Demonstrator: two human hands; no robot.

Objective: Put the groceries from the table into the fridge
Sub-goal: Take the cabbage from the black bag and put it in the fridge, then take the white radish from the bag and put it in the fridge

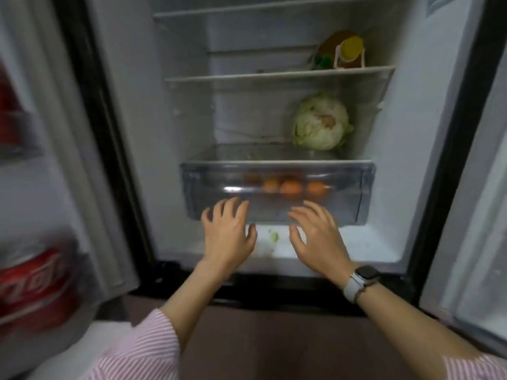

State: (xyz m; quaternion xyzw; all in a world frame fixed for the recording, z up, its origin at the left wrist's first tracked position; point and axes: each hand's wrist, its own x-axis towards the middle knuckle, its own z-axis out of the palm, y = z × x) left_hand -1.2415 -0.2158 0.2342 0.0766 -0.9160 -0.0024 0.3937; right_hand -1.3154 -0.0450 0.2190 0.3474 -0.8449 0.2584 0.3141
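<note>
Left hand [227, 237] and right hand [318, 237]: fingers spread, empty, at near face of clear drawer [277, 193]. Oranges [290, 189] inside; cabbage [321, 122] on shelf above, right. Risk: uneven push skews drawer, jams it.

Partial white script on red can [30, 286]

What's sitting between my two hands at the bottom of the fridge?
In the head view, between the left hand and right hand lies a small green scrap on the white fridge floor.

Head view, close, down into fridge [131, 133].
</note>
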